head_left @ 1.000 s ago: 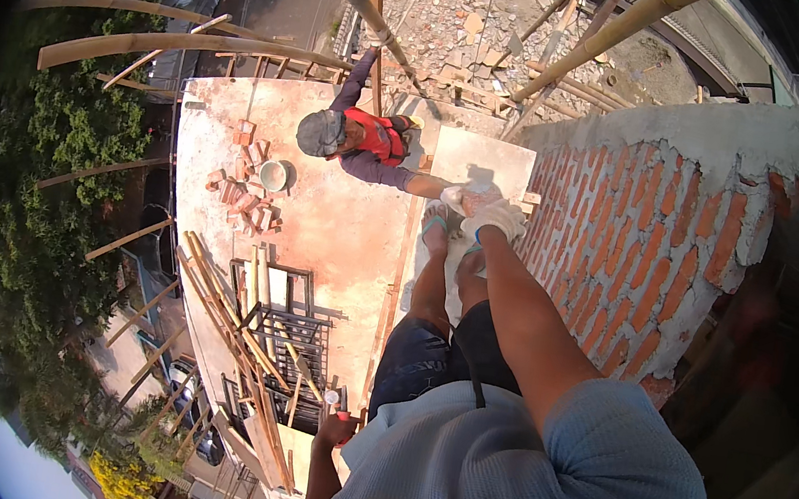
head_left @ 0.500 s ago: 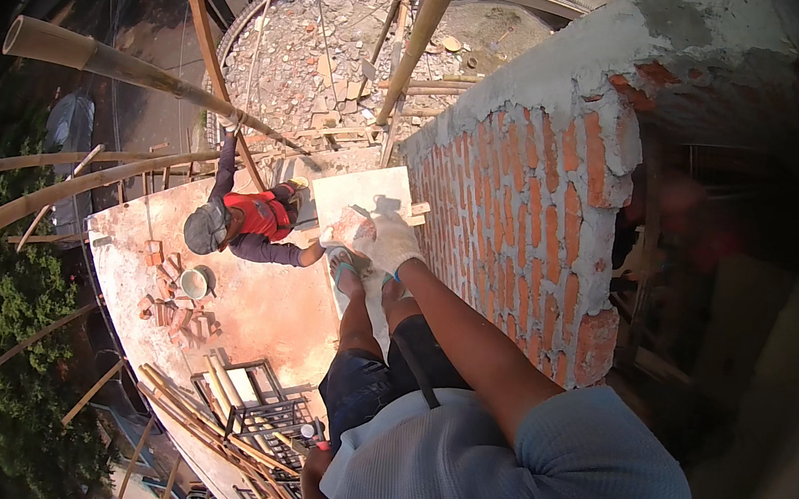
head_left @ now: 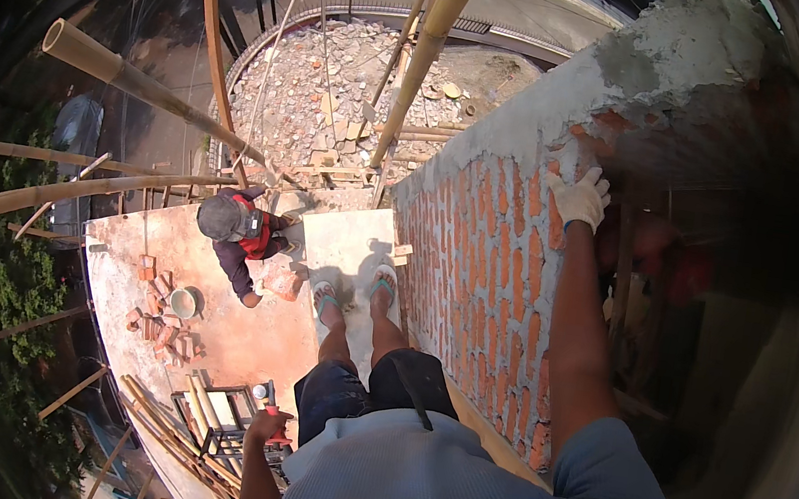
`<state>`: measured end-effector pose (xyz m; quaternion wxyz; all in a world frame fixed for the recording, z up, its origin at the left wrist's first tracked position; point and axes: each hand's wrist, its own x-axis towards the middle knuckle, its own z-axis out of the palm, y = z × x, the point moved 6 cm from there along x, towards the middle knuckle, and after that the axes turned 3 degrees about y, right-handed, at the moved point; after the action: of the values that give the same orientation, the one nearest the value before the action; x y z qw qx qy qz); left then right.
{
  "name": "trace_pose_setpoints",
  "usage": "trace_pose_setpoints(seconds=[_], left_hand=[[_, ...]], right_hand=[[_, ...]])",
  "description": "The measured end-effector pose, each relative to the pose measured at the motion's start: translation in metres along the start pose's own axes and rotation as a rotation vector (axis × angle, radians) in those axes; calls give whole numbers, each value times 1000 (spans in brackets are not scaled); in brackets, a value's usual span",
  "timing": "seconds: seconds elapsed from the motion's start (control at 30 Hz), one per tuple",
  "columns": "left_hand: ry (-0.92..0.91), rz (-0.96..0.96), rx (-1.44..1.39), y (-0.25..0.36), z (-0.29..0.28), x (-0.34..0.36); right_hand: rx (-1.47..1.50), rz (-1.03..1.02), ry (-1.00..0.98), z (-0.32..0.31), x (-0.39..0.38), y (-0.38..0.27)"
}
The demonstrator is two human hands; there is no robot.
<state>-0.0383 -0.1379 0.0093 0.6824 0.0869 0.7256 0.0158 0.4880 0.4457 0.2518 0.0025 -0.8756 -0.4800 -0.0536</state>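
Observation:
My left hand (head_left: pixel 267 424), bare, is closed on a red-handled tool (head_left: pixel 276 432) low by my left side; a round pale part shows near its top. My right hand (head_left: pixel 578 194), in a white knitted glove, rests with fingers apart on the broken edge of the mortared brick wall (head_left: pixel 479 260). My feet in flip-flops stand on a pale board (head_left: pixel 336 236) beside that wall. Below left, a co-worker (head_left: pixel 239 239) in red and dark clothes and a grey cap bends over, a hand beside a pinkish rubble chunk (head_left: pixel 279 284).
Bamboo poles (head_left: pixel 433 32) and timbers rise around the ledge. Loose bricks (head_left: pixel 162 329) and a bucket (head_left: pixel 183 302) sit at the left, above a pile of bamboo and metal frames (head_left: pixel 193 434). Rubble (head_left: pixel 311 76) lies far below. A dark interior (head_left: pixel 683 317) is at the right.
My right hand has left the pinkish chunk and the co-worker's hand and moved up onto the wall's edge. The co-worker has lowered the chunk and bent down. My left hand still holds the tool.

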Motion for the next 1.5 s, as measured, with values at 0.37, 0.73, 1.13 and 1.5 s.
trace_pose_setpoints(seconds=[0.37,0.73,1.13,1.5], left_hand=[[8,-86,23,-47,42,-11],[-4,-70,100,-62,80,-9],[59,0,-108,-90,116,-52],[54,140,250,-120,142,-68]], right_hand=[[41,-140,-91,-19,-13,16],[522,-276,-568,62,-190,4],[1197,572,-1313,269,-225,-141],[1137,-592,-395,39,-74,-305]])
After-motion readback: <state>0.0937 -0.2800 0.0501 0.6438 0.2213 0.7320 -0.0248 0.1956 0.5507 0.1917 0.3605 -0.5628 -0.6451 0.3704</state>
